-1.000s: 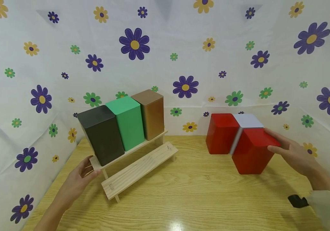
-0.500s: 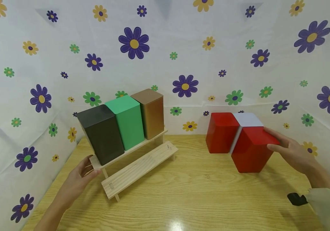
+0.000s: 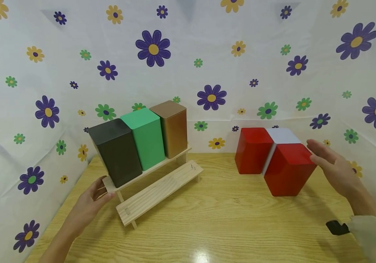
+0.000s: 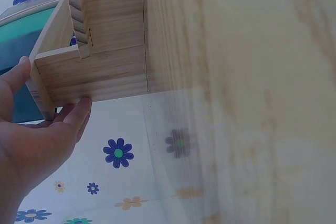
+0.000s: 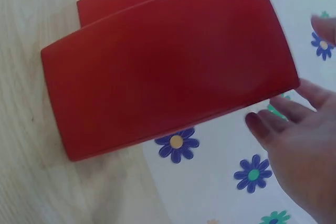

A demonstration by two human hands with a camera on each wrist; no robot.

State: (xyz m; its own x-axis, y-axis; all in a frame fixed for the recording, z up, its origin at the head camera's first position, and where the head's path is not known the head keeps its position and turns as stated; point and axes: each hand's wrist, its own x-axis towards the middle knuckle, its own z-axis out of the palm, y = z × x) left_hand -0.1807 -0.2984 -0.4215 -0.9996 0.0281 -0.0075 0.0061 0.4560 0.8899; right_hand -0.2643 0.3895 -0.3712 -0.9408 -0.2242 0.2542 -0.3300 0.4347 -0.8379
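1. Right of the wooden rack (image 3: 160, 193), the nearer red box (image 3: 288, 179) stands upright, long axis vertical.
2. Farther right, the right hand (image 3: 337, 177) extends its fingers, thumb apart.
3. Rack's left end: the left hand (image 3: 86, 206) clamps it, thumb against fingers.

Straight grain runs along the pale two-tier wooden stand (image 3: 161, 193), and we'd call its finish matt. Now we catch a metallic sheen on the bronze-brown upright block (image 3: 176, 135)! The black upright block (image 3: 120, 159) and green upright block (image 3: 149, 144) look smooth, the two red upright blocks (image 3: 288, 177) softly glossy. We see the yellowish wood-grained desk (image 3: 221, 219) gleaming, the white flower-printed sheet (image 3: 188, 47) creased.
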